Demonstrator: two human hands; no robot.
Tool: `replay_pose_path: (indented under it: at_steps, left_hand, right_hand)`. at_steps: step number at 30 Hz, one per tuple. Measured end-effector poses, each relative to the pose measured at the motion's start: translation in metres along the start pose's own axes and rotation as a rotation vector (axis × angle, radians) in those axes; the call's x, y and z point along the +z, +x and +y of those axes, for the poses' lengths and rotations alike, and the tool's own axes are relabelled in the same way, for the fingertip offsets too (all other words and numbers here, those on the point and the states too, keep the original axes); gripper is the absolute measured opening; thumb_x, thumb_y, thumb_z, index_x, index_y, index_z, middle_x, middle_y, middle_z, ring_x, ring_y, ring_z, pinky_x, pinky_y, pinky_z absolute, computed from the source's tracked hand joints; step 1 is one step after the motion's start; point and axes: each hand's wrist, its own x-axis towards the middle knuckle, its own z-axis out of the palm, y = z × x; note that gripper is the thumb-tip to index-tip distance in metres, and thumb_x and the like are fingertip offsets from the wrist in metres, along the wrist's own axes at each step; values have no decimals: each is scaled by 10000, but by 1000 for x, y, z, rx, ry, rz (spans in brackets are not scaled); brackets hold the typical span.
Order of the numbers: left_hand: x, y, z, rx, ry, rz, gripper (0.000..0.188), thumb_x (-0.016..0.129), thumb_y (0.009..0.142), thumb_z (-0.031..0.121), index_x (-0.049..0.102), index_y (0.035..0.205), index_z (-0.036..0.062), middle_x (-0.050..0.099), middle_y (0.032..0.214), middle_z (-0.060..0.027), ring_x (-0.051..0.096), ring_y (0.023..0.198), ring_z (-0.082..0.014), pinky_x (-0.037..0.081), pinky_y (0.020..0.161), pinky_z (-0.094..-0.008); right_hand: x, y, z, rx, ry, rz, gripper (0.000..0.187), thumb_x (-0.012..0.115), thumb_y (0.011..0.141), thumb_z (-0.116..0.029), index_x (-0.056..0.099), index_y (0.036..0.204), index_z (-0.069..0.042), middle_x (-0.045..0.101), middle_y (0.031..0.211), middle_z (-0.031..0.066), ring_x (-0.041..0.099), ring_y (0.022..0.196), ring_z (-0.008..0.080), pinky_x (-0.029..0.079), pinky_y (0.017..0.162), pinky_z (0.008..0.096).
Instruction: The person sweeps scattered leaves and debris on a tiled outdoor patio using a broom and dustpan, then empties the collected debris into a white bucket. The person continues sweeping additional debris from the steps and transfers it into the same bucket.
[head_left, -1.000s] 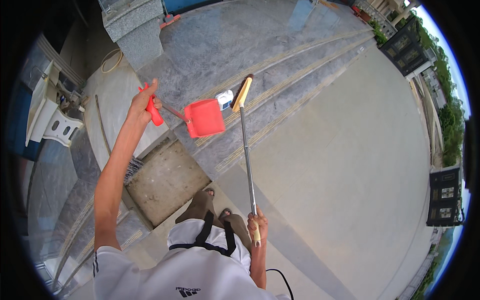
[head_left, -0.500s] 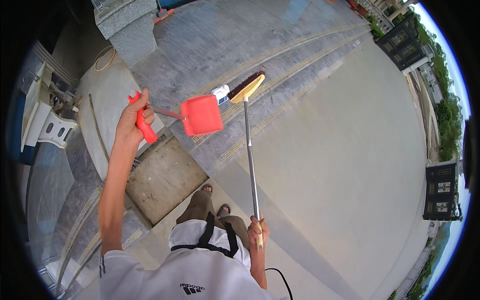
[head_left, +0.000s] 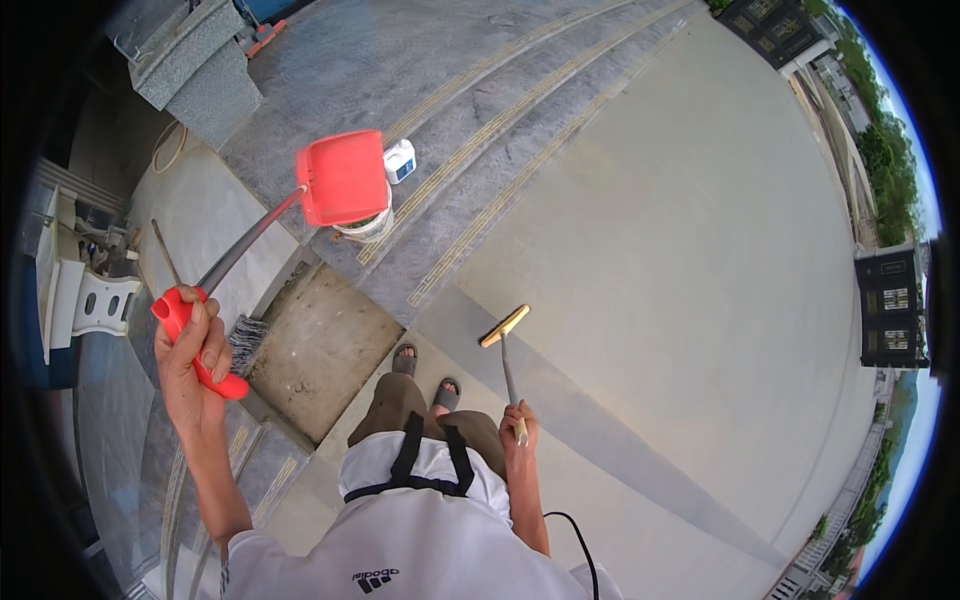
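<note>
My left hand (head_left: 192,365) is closed around the red grip of a long-handled dustpan (head_left: 343,178). The dustpan's red scoop is above a white bucket (head_left: 372,226), hiding most of its mouth; whether they touch I cannot tell. A white bottle (head_left: 399,161) with a blue label stands right beside the bucket. In my right hand (head_left: 519,425) is the end of a broom's metal handle, fingers wrapped round it. The broom (head_left: 506,326) points forward and down, its yellow head with dark bristles over the pale concrete near my feet.
Grey stone steps (head_left: 470,130) with patterned edge strips curve across the front. A square bare-concrete pit (head_left: 325,345) lies left of my feet, a grey mop head (head_left: 247,343) at its edge. Far left are a sink (head_left: 62,290) and a hose (head_left: 170,148); a granite pillar base (head_left: 205,90) stands beyond.
The dustpan has swung left and forward over the bucket, which now shows. My left hand has come lower and left. The broom head has dropped from above the steps toward the concrete.
</note>
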Motion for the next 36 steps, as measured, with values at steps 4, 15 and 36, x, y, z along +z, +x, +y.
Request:
replay_pose_path:
  at_steps: [4,15,36]
  left_hand:
    - [25,-32,-13,47,24,-24,191,693,1031,59,613,1205,71,640,1047,-87,412,555,-26,339,425,-187]
    - [132,-24,-41,117,-9,-71,245,687,1011,24,588,1230,77,617,1018,-52,405,558,-24,317,422,-191]
    - [537,290,-327,-426,-45,-103,193,732,987,54,588,1083,140,484,670,45,432,504,-54,328,444,-247]
  right_hand:
    - [-32,3,-40,-124,-35,195,177,563,1102,-163,488,1009,-32,554,751,55,568,564,127,549,489,230]
    - [-50,-18,-102,-255,120,317,149,568,1091,-140,503,979,-67,553,697,50,573,516,139,547,462,224]
    - [388,167,-234,-256,-95,-42,215,587,1100,-172,520,1050,26,550,807,66,509,584,106,438,445,226]
